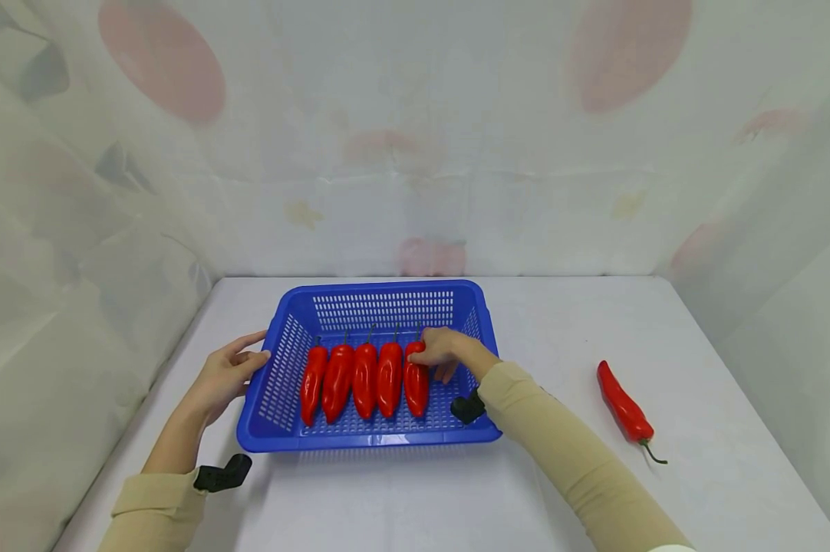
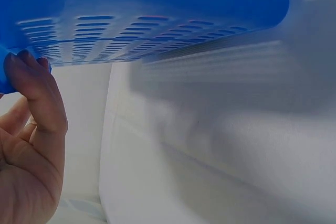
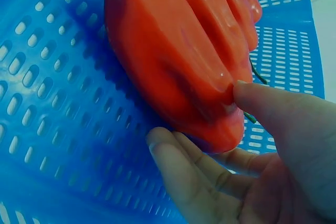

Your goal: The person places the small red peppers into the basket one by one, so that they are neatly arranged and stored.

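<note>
A blue plastic basket (image 1: pixel 370 442) with slotted walls stands on the table. Several long red peppers lie side by side in it, green stems toward the far wall. My left hand (image 1: pixel 225 376) grips the basket's left rim, thumb on top; in the left wrist view its fingertips (image 2: pixel 23 59) curl at the edge. Inside the basket, my right hand (image 1: pixel 442 349) is at the stem end of the rightmost red pepper (image 1: pixel 416 389). The right wrist view has the thumb pressed on that pepper (image 3: pixel 157 51) and the other fingers along its opposite side.
Another red pepper (image 1: pixel 622 402) lies alone on the white table (image 1: pixel 567 322) to the right, its stem toward me. Pale patterned curtains (image 1: pixel 415 215) enclose the table at the back and both sides. Black camera mounts (image 1: pixel 223 473) sit at both wrists.
</note>
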`<state>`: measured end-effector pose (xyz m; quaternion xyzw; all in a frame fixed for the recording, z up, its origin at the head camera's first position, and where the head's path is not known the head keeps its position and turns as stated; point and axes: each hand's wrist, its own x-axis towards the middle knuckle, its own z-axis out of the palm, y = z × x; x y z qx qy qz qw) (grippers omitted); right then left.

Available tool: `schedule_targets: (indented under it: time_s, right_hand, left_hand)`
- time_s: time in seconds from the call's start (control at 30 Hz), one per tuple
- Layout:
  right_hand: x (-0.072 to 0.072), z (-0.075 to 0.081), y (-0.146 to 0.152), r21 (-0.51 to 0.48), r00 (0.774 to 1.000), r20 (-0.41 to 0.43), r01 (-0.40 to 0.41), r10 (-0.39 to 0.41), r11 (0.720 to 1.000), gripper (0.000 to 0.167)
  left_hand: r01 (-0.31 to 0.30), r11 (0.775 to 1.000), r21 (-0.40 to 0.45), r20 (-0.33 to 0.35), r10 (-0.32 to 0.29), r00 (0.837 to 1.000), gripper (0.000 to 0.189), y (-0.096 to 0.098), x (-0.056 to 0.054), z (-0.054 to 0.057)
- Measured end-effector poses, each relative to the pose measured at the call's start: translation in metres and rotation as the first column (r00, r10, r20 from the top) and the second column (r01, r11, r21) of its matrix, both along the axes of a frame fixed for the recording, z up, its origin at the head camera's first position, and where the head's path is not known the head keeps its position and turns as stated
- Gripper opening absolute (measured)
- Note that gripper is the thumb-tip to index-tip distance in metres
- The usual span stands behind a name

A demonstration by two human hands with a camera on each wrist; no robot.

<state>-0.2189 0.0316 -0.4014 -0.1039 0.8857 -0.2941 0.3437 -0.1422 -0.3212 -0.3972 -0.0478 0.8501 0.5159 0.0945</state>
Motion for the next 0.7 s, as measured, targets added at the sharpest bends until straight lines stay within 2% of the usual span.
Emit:
schedule_targets:
  time_s: [0.33,0.53,0.7]
  right_hand:
    - [0.0,0.0,-0.001,-0.021,1.0,-0.002,-0.003,0.003,1.0,0.034]
    - [-0.003,0.003,0.002,-0.031,1.0,-0.013,-0.002,0.001,1.0,0.045]
    - [-0.007,0.01,0.009,-0.04,0.999,-0.048,-0.011,0.009,0.999,0.049]
  left_hand:
    - [-0.002,1.0,-0.003,-0.001,0.002,1.0,0.066,0.0,0.0,0.0]
    - [-0.001,1.0,-0.01,0.0,0.001,1.0,0.067,0.0,0.0,0.0]
    - [0.007,1.0,-0.011,-0.004,-0.007,1.0,0.066,-0.001,0.0,0.001]
